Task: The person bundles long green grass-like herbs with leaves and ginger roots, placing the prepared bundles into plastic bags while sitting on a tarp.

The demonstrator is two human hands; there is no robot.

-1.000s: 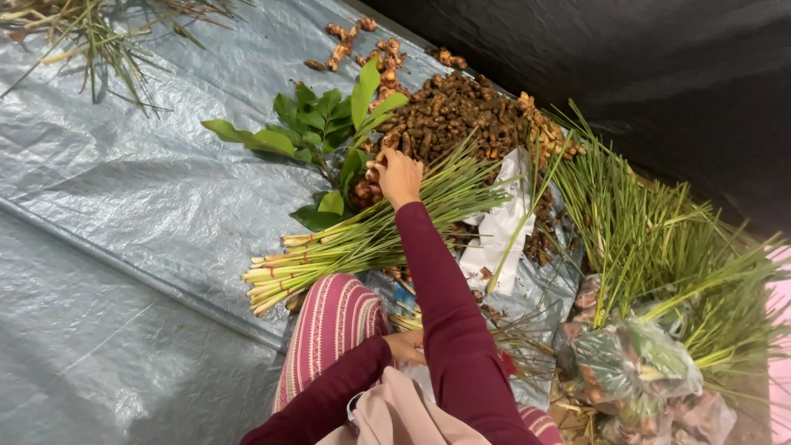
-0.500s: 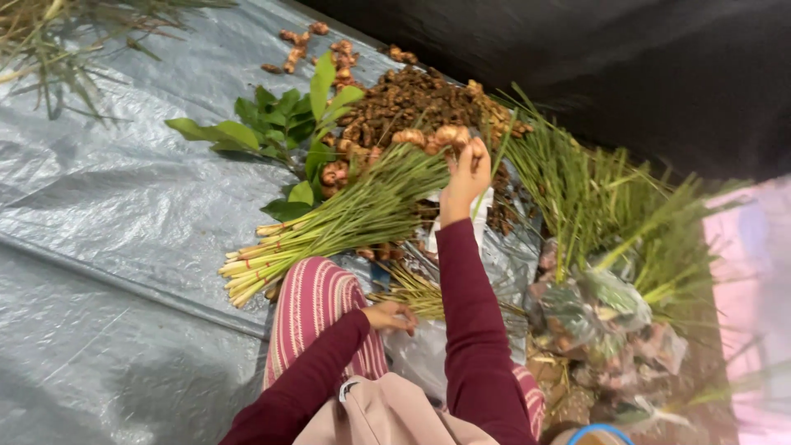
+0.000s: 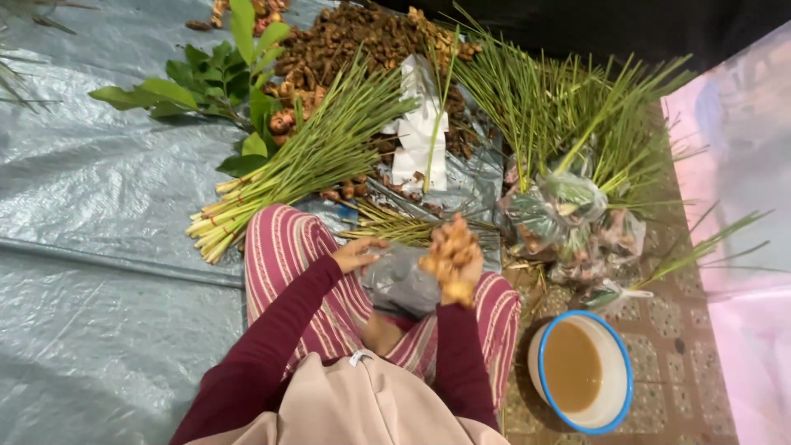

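My right hand point(image 3: 458, 278) is raised over my lap and holds a cluster of tan ginger-like roots point(image 3: 449, 247). My left hand point(image 3: 359, 252) rests on my striped trouser knee and touches the rim of a clear plastic bag point(image 3: 404, 280) that lies between my legs. Just beyond my knees lies a long bundle of lemongrass stalks point(image 3: 297, 169), and a heap of brown roots point(image 3: 354, 45) lies further out.
A leafy green branch point(image 3: 206, 82) lies at the far left on the grey tarp point(image 3: 91, 247). More lemongrass point(image 3: 568, 107) and filled clear bags point(image 3: 568, 210) are on the right. A blue-rimmed bowl of brown liquid point(image 3: 581, 371) stands by my right leg. White paper point(image 3: 420, 132) lies among the stalks.
My right hand has pulled back from the root heap to my lap with a cluster of roots in it. My left hand stayed low by the bag. The view tilted down.
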